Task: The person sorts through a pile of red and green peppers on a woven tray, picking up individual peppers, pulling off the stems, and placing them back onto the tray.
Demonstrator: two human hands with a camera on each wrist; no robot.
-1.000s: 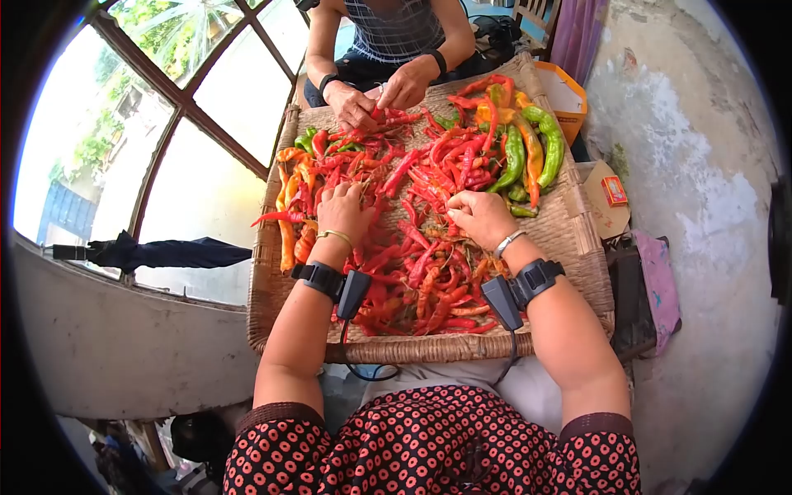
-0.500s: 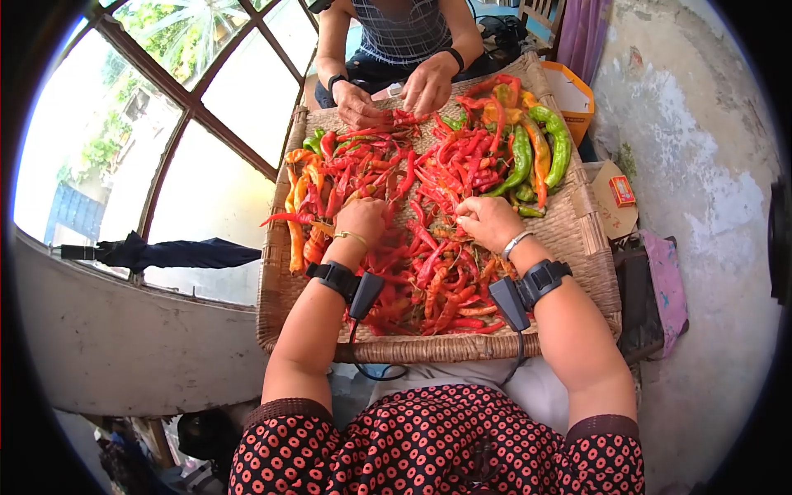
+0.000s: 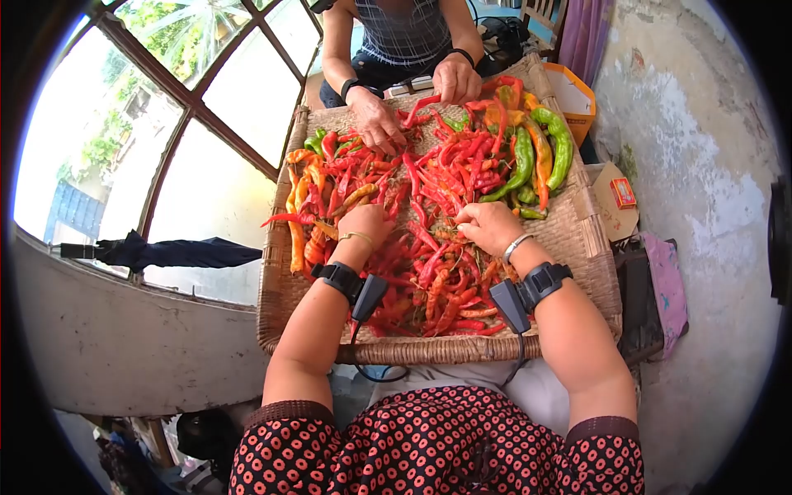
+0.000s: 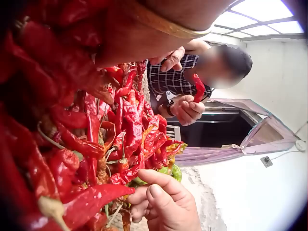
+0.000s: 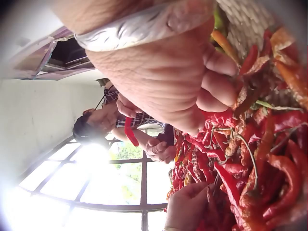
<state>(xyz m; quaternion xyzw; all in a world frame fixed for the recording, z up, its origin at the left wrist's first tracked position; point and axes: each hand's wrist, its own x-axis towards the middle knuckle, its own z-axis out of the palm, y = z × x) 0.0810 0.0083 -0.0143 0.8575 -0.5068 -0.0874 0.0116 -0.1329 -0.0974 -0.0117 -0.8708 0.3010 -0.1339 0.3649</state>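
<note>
A heap of red chili peppers [image 3: 450, 177] covers much of a woven tray [image 3: 569, 272]. My left hand [image 3: 365, 224] reaches into the left part of the heap, a brownish-orange pepper [image 3: 356, 198] just beyond it. Peppers and its own wrist hide its fingertips; I cannot tell what it grips. My right hand [image 3: 488, 227] hovers at the heap's right side, fingers loosely bent. In the left wrist view, the right hand [image 4: 168, 204] shows thumb and index finger apart, and a red pepper's tip [image 4: 122, 190] overlaps them. Across the tray another person pinches a red pepper [image 4: 198, 89].
Green peppers [image 3: 559, 148] lie at the far right of the tray, yellow-orange ones [image 3: 294, 239] along its left. A folded umbrella [image 3: 181, 253] rests by the window. An orange-edged box [image 3: 573, 99] and a pink cloth [image 3: 664, 280] are beside the tray, near the wall.
The head view has shifted slightly. My left hand has moved a little to the right and down from the heap's left side. The other person's hands have moved apart, one raising a red pepper.
</note>
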